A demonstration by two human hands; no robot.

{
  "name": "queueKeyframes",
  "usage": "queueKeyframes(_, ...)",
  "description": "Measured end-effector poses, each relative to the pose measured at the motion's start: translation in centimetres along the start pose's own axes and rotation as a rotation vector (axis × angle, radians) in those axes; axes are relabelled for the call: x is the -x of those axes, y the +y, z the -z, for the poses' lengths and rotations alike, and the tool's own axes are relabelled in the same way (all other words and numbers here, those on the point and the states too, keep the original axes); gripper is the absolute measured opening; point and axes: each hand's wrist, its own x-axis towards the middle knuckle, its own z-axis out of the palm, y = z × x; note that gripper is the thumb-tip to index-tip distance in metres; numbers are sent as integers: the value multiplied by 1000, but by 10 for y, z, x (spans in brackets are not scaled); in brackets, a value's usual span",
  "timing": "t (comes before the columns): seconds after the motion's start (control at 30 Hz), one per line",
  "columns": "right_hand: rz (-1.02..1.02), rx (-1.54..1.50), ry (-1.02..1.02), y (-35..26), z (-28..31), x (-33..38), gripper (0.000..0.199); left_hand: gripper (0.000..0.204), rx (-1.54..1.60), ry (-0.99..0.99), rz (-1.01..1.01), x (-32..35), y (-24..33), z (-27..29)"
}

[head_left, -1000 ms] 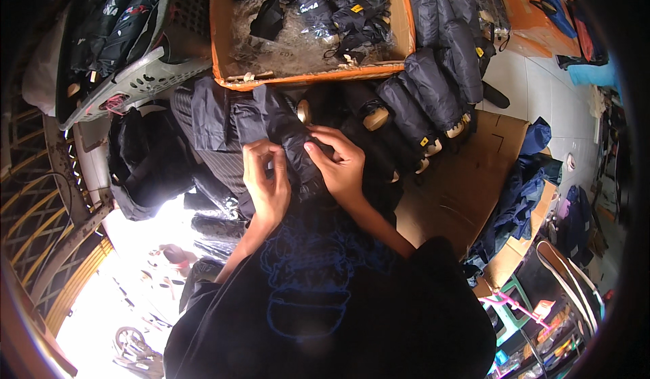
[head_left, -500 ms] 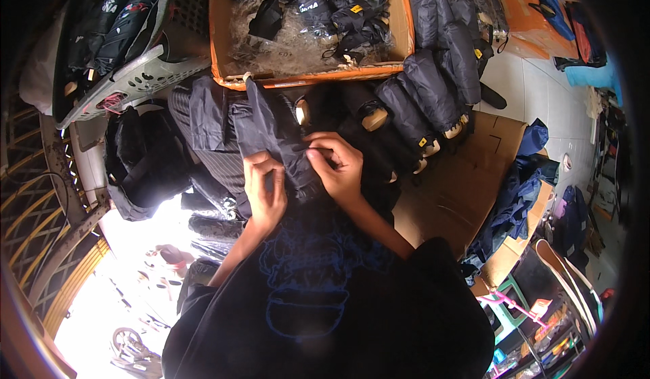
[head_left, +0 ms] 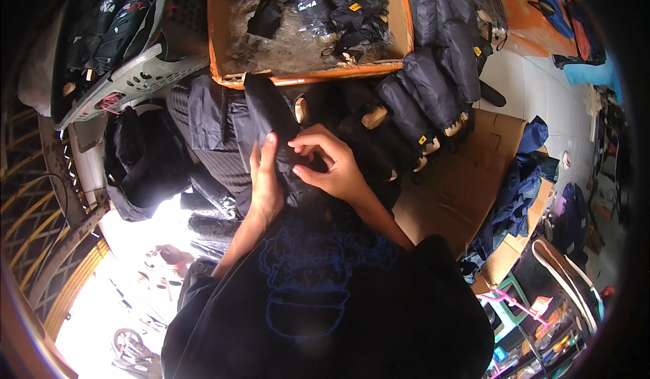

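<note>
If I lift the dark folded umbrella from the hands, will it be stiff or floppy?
Probably stiff inside: the dark folded umbrella keeps a long straight shape between the left hand and the right hand. Its fabric looks loose and creased, so likely floppy and somewhat slippery outside.

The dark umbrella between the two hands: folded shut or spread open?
Folded shut: the dark umbrella is a narrow bundle, with the left hand and right hand wrapped round it.

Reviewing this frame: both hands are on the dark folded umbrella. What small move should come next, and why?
Probably smooth the loose fabric tighter round the dark folded umbrella: the left hand braces it from the side, the right hand pinches its cloth, and the folds look slack beside the rolled umbrellas.
</note>
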Motion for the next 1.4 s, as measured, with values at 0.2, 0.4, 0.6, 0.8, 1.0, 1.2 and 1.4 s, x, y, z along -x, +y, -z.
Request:
queueKeyframes(0.2, -233, 14, 268, -5, -14, 8, 55, 57, 59, -98, 6, 3, -5, -3)
queueKeyframes(0.4, -453, 76, 138, -2, -8, 15, 56, 56, -103, 5, 20, 17, -9, -18)
queueKeyframes(0.6, -638, 129, 129, -14, -9, 17, 48, 55, -77, -61, 15, 12, -27, -3)
queueKeyframes(0.8, -425, 153, 184, -26, -19, 10, 50, 57, -29, -270, -65, 0, -14, 5)
queueKeyframes(1.0, -454, -461, 55, -10, -6, 11, 52, 60, 83, -146, -227, -3, -1, -3)
queueKeyframes(1.2, -521, -275, 190, -2, -16, 17, 40, 57, -66, -238, -283, 0, -3, -7)
queueKeyframes(1.4, -279, -59, 375, -11, -26, 10, 36, 69, -53, -417, -265, 5, 5, -18)
